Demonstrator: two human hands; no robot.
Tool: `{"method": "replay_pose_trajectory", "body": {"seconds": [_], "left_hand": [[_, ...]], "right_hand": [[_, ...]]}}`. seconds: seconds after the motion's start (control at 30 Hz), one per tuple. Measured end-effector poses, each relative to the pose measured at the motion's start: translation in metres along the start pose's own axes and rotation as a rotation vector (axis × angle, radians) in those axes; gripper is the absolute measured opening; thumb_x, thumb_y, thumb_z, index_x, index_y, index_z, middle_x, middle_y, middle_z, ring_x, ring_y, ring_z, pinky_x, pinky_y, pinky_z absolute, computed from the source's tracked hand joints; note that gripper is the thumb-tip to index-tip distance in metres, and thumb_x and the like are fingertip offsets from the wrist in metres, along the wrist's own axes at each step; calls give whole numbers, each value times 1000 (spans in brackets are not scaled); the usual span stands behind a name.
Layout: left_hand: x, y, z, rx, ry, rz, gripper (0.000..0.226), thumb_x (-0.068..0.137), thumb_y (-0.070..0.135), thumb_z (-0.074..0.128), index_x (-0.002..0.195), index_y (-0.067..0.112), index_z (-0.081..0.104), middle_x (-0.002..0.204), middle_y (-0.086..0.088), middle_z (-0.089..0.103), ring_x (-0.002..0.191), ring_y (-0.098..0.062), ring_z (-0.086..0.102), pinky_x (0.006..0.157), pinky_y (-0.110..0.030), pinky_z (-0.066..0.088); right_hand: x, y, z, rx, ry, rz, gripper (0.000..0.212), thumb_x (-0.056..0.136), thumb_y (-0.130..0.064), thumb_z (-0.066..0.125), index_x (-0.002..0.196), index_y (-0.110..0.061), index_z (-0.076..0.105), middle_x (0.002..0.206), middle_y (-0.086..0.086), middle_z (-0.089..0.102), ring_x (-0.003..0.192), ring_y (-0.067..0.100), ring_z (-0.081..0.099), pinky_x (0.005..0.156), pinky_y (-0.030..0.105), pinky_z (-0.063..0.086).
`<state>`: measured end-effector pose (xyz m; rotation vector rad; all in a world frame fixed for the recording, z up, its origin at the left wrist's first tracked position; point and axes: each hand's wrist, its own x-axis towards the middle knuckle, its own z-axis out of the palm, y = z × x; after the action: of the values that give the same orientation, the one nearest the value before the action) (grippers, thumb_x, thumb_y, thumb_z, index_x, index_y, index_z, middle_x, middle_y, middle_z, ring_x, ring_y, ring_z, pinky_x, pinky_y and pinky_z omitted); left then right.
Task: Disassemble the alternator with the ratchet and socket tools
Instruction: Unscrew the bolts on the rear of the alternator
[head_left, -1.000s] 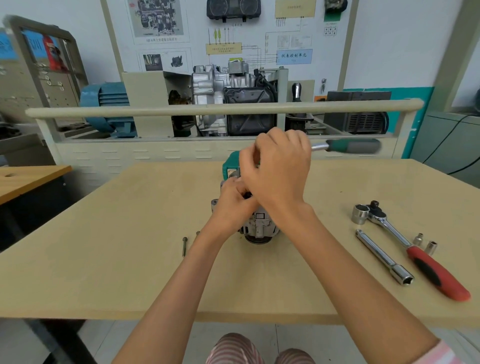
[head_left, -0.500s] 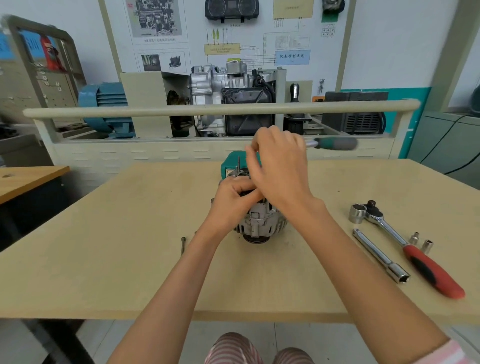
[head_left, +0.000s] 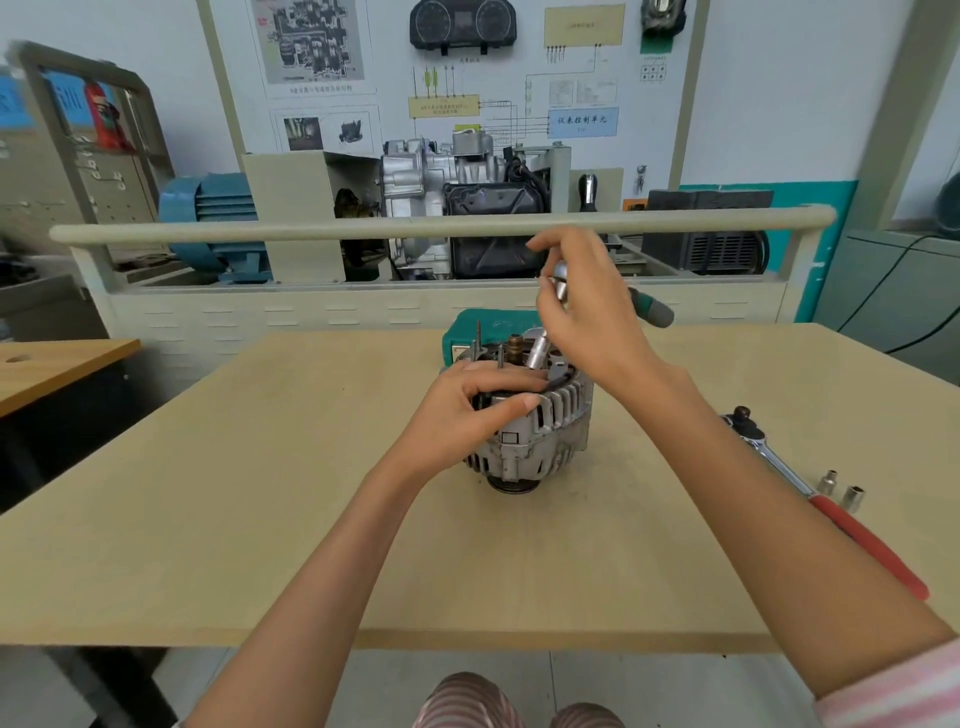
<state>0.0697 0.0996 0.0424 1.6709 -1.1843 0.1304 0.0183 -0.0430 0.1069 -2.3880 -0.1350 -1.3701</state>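
Head view: the ribbed grey metal alternator (head_left: 535, 431) stands mid-surface (head_left: 260, 519), likely heavy and rigid; left hand (head_left: 462, 415) grips its rim, right hand (head_left: 587, 306) holds the green-handled ratchet (head_left: 652, 309).

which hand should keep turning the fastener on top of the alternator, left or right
Right. The right hand already grips the green-handled ratchet, its socket down on the alternator top. The left hand grips the housing, likely steadying it.
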Motion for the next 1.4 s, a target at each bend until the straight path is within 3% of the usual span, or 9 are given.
{"method": "replay_pose_trajectory", "body": {"seconds": [0.17, 0.33, 0.53, 0.67, 0.83, 0.97, 1.1, 1.2, 1.4], "left_hand": [[3, -4, 0, -68, 8, 4, 19, 78, 11, 74, 86, 28, 74, 91, 23, 68, 95, 8, 61, 86, -6, 41], [5, -3, -1, -86, 21, 2, 19, 76, 11, 74, 82, 29, 73, 89, 18, 71, 94, 1, 63, 86, -14, 46], [13, 7, -11, 19, 148, 42, 15, 78, 22, 72, 81, 36, 71, 90, 20, 70, 102, 2, 53, 92, -17, 40], [21, 16, -30, -217, 288, -104, 9, 83, 25, 67, 83, 32, 72, 87, 13, 73, 89, -1, 64, 72, -12, 49], [12, -14, -68, -315, 286, -399, 18, 90, 19, 59, 103, 14, 70, 91, 0, 72, 86, -11, 67, 73, -17, 54], [-17, -56, -79, -151, 266, -668, 21, 92, 10, 57, 106, -2, 66, 83, -14, 62, 62, -11, 62, 59, -16, 55], [-43, -87, -83, 125, 206, -834, 17, 91, 10, 59, 83, -2, 68, 66, -10, 55, 54, -18, 50, 46, -17, 50], [-51, -100, -81, 389, 87, -866, 32, 91, 12, 58, 59, 6, 56, 56, -9, 51, 52, -22, 49, 62, -32, 54], [-59, -100, -65, 676, 90, -747, 21, 92, 17, 54, 87, 5, 70, 72, -7, 67, 62, -17, 55, 61, -25, 40]], "right_hand": [[-14, 18, 8, 111, 2, 171, 27, 88, -2, 48, 113, -12, 49, 93, -3, 46, 82, 0, 40, 68, 12, 29], [-30, 31, 21, 283, -17, 389, 26, 90, -2, 48, 113, -14, 49, 101, -1, 49, 94, 13, 50, 63, 5, 36], [-32, 35, 26, 309, -93, 415, 25, 92, -5, 47, 115, -16, 47, 108, -1, 48, 95, 10, 50, 61, 5, 41], [-29, 38, 25, 285, -143, 428, 23, 93, -5, 45, 114, -15, 49, 113, 1, 49, 94, 10, 52, 60, 12, 43], [-29, 44, 23, 327, -180, 401, 21, 94, -5, 43, 109, -18, 52, 107, -5, 51, 66, 0, 45, 52, 6, 36], [-27, 50, 23, 368, -219, 413, 23, 94, -5, 44, 104, -23, 52, 98, -16, 51, 70, 13, 48, 49, 8, 38], [-24, 56, 23, 364, -254, 420, 25, 93, -5, 45, 104, -25, 54, 96, -18, 51, 66, 8, 49, 50, 6, 38], [-23, 60, 23, 373, -268, 412, 25, 93, -6, 46, 105, -25, 54, 98, -18, 50, 71, -4, 53, 55, 2, 39], [-23, 63, 24, 388, -268, 395, 26, 93, -4, 46, 104, -25, 54, 96, -16, 50, 76, -22, 48, 59, -1, 36]]}}
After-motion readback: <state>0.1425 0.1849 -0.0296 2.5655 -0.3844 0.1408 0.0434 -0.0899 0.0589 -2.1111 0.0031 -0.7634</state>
